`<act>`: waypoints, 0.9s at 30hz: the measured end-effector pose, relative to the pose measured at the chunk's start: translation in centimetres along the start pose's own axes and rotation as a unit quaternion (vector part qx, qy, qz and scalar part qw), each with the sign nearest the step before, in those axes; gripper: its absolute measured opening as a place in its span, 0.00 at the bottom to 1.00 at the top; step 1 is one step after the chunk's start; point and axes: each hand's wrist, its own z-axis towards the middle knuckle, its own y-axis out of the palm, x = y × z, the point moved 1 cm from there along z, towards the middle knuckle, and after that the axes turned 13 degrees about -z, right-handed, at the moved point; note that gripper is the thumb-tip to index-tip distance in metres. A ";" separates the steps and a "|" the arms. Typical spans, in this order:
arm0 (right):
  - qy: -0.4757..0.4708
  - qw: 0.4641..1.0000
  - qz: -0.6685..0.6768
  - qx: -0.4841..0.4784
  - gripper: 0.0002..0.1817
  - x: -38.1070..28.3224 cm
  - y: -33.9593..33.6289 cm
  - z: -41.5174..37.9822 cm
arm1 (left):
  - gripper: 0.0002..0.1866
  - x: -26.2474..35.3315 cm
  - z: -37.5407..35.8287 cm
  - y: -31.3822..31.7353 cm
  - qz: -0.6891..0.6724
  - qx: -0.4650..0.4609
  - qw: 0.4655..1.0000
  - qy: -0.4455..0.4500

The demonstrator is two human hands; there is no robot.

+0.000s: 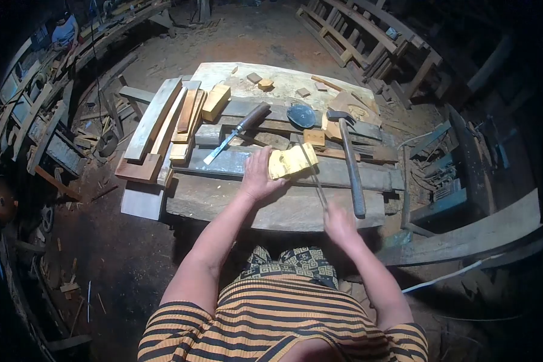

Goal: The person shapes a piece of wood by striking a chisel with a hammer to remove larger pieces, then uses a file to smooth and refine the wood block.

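Note:
My left hand (259,175) is closed on the left end of a yellow wood block (286,161), pressing it down on the bench planks. In my right hand (339,224), at the bench's front edge, is the lower end of a thin metal file (320,188). The file slants up and away, lying across the block's right end. Left of the block rests a chisel (238,134) with a dark handle, its blade towards me. A claw hammer (350,160) lies to the right, handle pointing at me. Behind the block is a small drilled wood piece (314,137).
Stacked boards (157,120) and a short timber block (216,102) occupy the bench's left side. A dark round dish (300,115) and small offcuts sit farther back. Timber racks (356,36) stand at the far right. Another person (65,31) is at the far left.

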 end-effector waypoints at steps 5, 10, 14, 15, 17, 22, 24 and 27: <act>0.008 1.000 0.020 -0.011 0.08 1.7 0.7 -3.5 | 0.43 -0.2 0.3 -0.1 -0.012 -0.017 1.000 -0.022; -0.001 0.999 0.030 0.026 0.11 -1.2 0.1 6.2 | 0.43 -0.2 0.2 0.0 -0.002 -0.004 1.000 0.004; 0.000 0.998 0.025 0.051 0.10 -2.3 -0.7 7.2 | 0.43 -0.4 -0.1 0.0 -0.005 0.008 1.000 0.005; 0.003 0.999 0.024 0.038 0.10 -1.9 -0.6 6.0 | 0.43 -0.2 -0.1 0.0 -0.007 0.008 1.000 0.004; 0.007 1.000 0.018 0.013 0.10 -0.5 0.2 1.9 | 0.39 0.0 0.1 -0.1 -0.014 0.012 1.000 -0.003; 0.010 1.000 0.018 -0.014 0.10 2.0 0.3 -4.0 | 0.39 -0.2 0.3 -0.2 -0.016 0.015 1.000 -0.003; 0.013 0.999 0.002 -0.040 0.11 1.6 -0.3 -2.6 | 0.39 -0.2 0.3 0.0 -0.012 0.014 1.000 0.005; -0.008 1.000 -0.013 -0.018 0.11 -0.9 -1.2 3.9 | 0.42 -0.3 0.2 0.0 0.004 0.007 1.000 0.012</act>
